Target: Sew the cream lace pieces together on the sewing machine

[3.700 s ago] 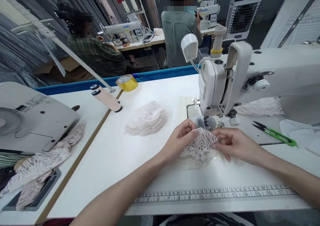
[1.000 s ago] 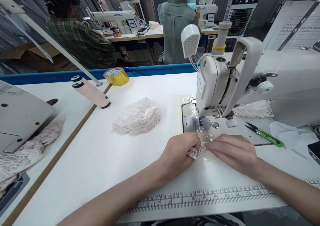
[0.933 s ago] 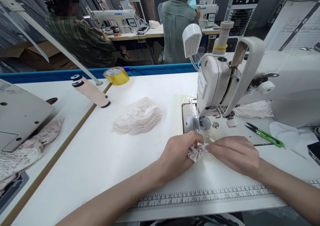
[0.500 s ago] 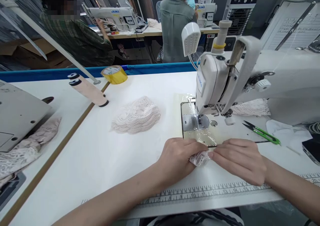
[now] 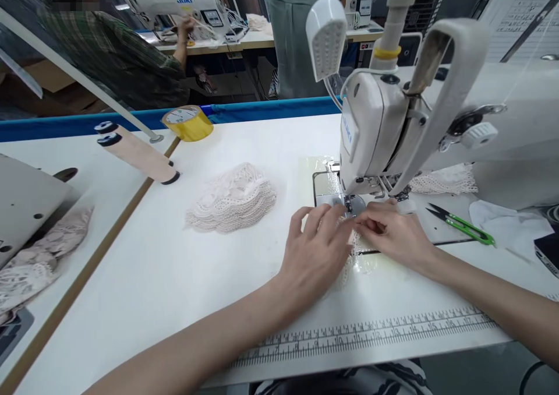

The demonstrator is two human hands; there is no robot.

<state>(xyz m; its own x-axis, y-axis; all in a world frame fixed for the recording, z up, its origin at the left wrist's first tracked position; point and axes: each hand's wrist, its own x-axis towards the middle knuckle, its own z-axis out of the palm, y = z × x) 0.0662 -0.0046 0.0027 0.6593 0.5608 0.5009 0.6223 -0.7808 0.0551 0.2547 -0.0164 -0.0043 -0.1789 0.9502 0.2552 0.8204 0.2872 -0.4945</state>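
Both my hands are at the front of the sewing machine [image 5: 371, 130], just below its presser foot [image 5: 349, 204]. A small piece of pale lace [image 5: 348, 268] hangs between them over the needle plate's front edge. My left hand [image 5: 317, 246] is bent over the lace, thumb and fingertips closed on its upper part. From the other side, my right hand [image 5: 395, 232] pinches the lace near the foot, its fingers curled. The lace's top edge is hidden behind my fingers. A layered pile of pale lace pieces [image 5: 233, 200] lies to the left.
Green thread snips [image 5: 463, 225] lie right of the needle plate, by white fabric [image 5: 509, 225]. More lace [image 5: 445, 180] sits behind the machine's head. Thread cones [image 5: 137, 153] and yellow tape [image 5: 188, 124] are at the back left. A ruler strip [image 5: 349, 337] runs along the front edge. Two people work beyond.
Both hands have moved forward with the lace, from the table's front up to the presser foot. The lace now hangs down between them. The view has shifted slightly.
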